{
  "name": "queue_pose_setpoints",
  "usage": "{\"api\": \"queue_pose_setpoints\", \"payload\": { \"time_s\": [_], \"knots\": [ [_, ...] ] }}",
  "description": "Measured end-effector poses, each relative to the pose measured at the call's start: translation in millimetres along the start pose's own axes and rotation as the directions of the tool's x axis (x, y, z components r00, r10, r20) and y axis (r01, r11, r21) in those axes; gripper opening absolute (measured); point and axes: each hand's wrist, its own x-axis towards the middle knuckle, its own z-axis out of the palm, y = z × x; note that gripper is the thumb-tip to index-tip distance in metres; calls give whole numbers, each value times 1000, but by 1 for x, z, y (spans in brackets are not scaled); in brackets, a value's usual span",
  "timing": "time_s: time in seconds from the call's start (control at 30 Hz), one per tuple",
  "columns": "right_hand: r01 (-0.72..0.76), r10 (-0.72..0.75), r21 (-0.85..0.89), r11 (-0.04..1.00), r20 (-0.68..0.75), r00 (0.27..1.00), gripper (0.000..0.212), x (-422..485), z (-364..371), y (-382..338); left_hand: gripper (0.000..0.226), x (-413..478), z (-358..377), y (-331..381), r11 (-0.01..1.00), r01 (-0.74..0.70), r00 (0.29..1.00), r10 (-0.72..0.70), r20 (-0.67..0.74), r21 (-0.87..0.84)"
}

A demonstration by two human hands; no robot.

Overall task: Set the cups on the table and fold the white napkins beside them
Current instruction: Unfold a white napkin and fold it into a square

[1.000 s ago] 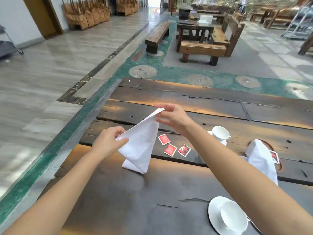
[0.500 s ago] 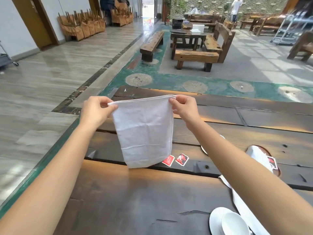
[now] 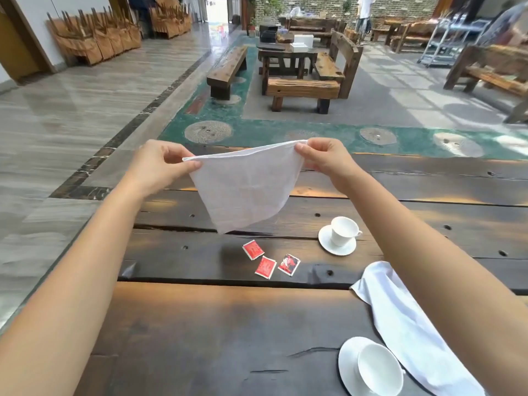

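The person is working on the folding step. The left hand (image 3: 160,167) and the right hand (image 3: 323,160) are each pinching 1 top corner of the napkin (image 3: 245,190) with thumb and fingers curled on the hem. They are holding it up in the air between them, pulled straight along its top edge. The rest of the napkin is hanging down to a point above the table (image 3: 200,324) and is not touching it. 2 cups are already sitting on saucers: the far cup (image 3: 343,231) is below the right hand, and the near cup (image 3: 377,370) is by the right arm, close to the person. The other napkin (image 3: 400,315) is lying loose beside the near cup, partly hidden by the right arm, so it looks like it is waiting for its fold. I think the next move is calling for bringing the 2 corners together, or laying the napkin flat on the wood to crease it. 3 red packets (image 3: 265,261) are lying just under the hanging point, so a napkin laid there could be covering them. Bare wood is showing below the left hand and nearer the person, and that looks like the best room. The table's edge is running outside the left arm. Dark gaps between the planks are crossing under both hands and could be catching a corner.
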Motion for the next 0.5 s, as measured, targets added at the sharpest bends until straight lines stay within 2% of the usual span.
{"api": "queue_pose_setpoints", "payload": {
  "time_s": [0.07, 0.1, 0.17, 0.2, 0.27, 0.37, 0.43, 0.5],
  "knots": [
    [-92, 92, -8, 996, 181, 979, 16, -14, -10, 10, 11, -17, -4, 2, 999, 40, 987, -38, 153, -6],
    [-149, 148, -15, 989, 272, 951, 23, -23, -14, 16, 12, -26, -5, 1, 998, 65, 972, -63, 225, -3],
    [-275, 271, -54, 960, 428, 862, 37, -42, -18, 32, 12, -44, -3, -4, 994, 100, 921, -111, 373, 50],
    [-330, 332, -94, 939, 491, 805, 35, -54, -18, 42, 13, -54, 2, -8, 990, 108, 882, -135, 451, 87],
    [-395, 429, -195, 898, 587, 686, 22, -80, -13, 68, 13, -78, 17, -20, 981, 123, 769, -189, 611, 148],
    [-472, 545, -312, 825, 660, 517, 8, -123, 1, 109, 11, -115, 48, -40, 967, 114, 555, -254, 792, 230],
    [-537, 612, -361, 763, 671, 418, 12, -150, 10, 132, 10, -138, 68, -53, 956, 125, 418, -294, 859, 266],
    [-601, 639, -356, 716, 682, 357, 11, -171, 16, 149, 10, -154, 81, -67, 947, 163, 324, -315, 892, 276]
  ]
}}
